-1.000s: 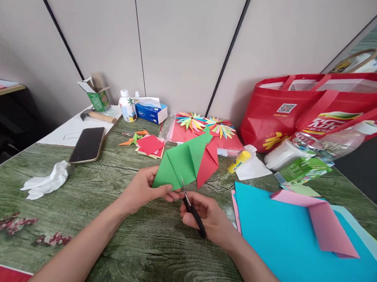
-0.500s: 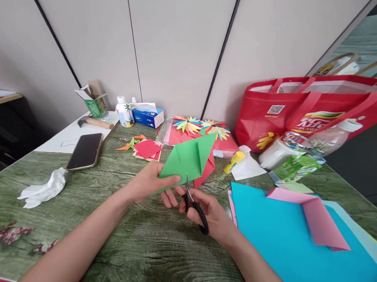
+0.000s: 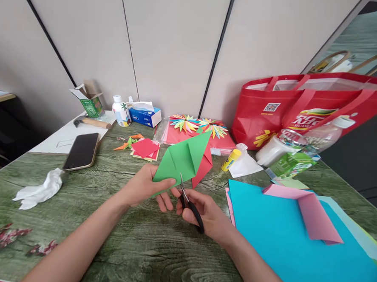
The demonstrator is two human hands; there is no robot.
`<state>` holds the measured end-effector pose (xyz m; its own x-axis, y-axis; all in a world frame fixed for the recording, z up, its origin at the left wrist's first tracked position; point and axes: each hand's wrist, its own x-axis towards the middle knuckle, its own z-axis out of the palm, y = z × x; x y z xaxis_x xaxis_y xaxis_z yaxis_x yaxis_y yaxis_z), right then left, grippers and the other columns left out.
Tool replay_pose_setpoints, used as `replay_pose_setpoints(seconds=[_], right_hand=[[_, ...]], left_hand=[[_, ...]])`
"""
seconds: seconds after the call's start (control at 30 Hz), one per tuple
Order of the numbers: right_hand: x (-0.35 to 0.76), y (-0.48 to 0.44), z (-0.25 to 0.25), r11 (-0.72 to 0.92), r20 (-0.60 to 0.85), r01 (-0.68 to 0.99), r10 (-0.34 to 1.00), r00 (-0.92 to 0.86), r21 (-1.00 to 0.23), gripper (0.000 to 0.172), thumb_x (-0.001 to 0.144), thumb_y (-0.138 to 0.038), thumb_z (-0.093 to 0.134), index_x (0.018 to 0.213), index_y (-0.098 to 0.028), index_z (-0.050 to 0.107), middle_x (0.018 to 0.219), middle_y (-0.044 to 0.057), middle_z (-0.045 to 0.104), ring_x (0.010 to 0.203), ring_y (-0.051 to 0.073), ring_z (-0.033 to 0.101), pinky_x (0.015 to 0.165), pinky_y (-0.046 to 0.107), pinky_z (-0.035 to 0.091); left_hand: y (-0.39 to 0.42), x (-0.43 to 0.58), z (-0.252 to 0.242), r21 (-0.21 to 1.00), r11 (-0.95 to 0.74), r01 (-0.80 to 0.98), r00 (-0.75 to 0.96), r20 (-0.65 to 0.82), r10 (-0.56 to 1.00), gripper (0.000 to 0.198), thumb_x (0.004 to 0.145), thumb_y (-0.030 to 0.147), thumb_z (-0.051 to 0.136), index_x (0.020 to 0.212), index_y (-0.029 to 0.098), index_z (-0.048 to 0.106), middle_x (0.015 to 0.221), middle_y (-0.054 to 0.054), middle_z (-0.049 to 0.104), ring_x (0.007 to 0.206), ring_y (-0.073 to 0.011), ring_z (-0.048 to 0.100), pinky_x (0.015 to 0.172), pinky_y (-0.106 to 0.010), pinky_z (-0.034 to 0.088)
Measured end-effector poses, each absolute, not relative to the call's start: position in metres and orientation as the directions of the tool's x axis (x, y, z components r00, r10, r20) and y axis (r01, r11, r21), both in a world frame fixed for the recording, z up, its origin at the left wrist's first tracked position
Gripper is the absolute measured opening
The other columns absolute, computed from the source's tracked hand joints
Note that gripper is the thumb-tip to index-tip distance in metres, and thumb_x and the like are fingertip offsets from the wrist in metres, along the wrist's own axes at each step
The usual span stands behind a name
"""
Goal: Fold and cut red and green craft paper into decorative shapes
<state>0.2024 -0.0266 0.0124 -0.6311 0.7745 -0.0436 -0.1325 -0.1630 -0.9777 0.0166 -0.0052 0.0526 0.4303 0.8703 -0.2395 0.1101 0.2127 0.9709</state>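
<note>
My left hand [image 3: 144,188] pinches the lower left corner of a folded green paper [image 3: 182,160] and holds it up over the green wood-grain table [image 3: 137,248]. A folded red paper [image 3: 203,169] shows behind the green one at its right. My right hand [image 3: 208,214] is closed round the black handles of small scissors [image 3: 189,202]. The scissor blades point up and touch the bottom edge of the green paper.
Large blue sheets [image 3: 284,240] with a folded pink sheet [image 3: 312,212] lie at the right. Behind are a glue stick [image 3: 231,159], paper stars [image 3: 196,125], red squares [image 3: 145,148], a red bag [image 3: 305,107], a phone [image 3: 81,151], a crumpled tissue [image 3: 40,188] and a tissue box [image 3: 143,114].
The green paper has turned in my left hand so that more of its green face shows and less red. The scissors stay at its bottom edge. The view has shifted slightly.
</note>
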Motion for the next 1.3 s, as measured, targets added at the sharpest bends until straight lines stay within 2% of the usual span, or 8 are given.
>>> replay_pose_setpoints(seconds=[0.33, 0.6, 0.83, 1.3], right_hand=[[0.2005, -0.0263, 0.011, -0.131, -0.049, -0.092, 0.792, -0.609, -0.987, 0.049, 0.065, -0.048, 0.069, 0.099, -0.017, 0.054, 0.076, 0.0, 0.049, 0.068, 0.012, 0.044, 0.063, 0.026, 0.037], [0.1991, -0.0266, 0.0102, -0.123, -0.067, -0.057, 0.808, -0.585, -0.991, 0.04, 0.065, -0.043, 0.07, 0.091, -0.017, 0.054, 0.071, -0.002, 0.047, 0.062, 0.01, 0.041, 0.059, 0.024, 0.036], [0.1984, -0.0271, 0.0098, -0.125, -0.064, -0.068, 0.817, -0.573, -0.99, 0.041, 0.06, -0.042, 0.074, 0.085, -0.016, 0.056, 0.064, -0.005, 0.039, 0.058, 0.009, 0.033, 0.054, 0.022, 0.03], [0.1965, -0.028, 0.0059, -0.148, -0.108, -0.032, 0.841, -0.53, -0.989, 0.049, 0.06, -0.048, 0.071, 0.096, -0.016, 0.062, 0.054, -0.006, 0.038, 0.048, 0.008, 0.033, 0.047, 0.023, 0.032]], left_hand=[[-0.0055, 0.0165, 0.0508, 0.97, 0.222, 0.095, 0.438, -0.241, 0.866, 0.026, 0.075, 0.034, 0.06, 0.073, 0.008, 0.063, 0.075, -0.012, 0.07, 0.047, -0.0159, 0.064, 0.038, -0.022, 0.052], [-0.0053, 0.0168, 0.049, 0.968, 0.234, 0.085, 0.443, -0.247, 0.862, 0.026, 0.075, 0.036, 0.06, 0.075, 0.01, 0.062, 0.081, -0.013, 0.07, 0.046, -0.0148, 0.063, 0.038, -0.022, 0.051], [-0.0052, 0.0167, 0.0508, 0.96, 0.27, 0.08, 0.426, -0.278, 0.861, 0.026, 0.073, 0.035, 0.061, 0.074, 0.009, 0.062, 0.081, -0.014, 0.07, 0.046, -0.0162, 0.064, 0.037, -0.024, 0.051], [-0.0047, 0.0145, 0.0498, 0.964, 0.257, 0.075, 0.446, -0.263, 0.855, 0.027, 0.073, 0.036, 0.061, 0.076, 0.009, 0.063, 0.08, -0.013, 0.07, 0.047, -0.0158, 0.064, 0.037, -0.023, 0.051]])
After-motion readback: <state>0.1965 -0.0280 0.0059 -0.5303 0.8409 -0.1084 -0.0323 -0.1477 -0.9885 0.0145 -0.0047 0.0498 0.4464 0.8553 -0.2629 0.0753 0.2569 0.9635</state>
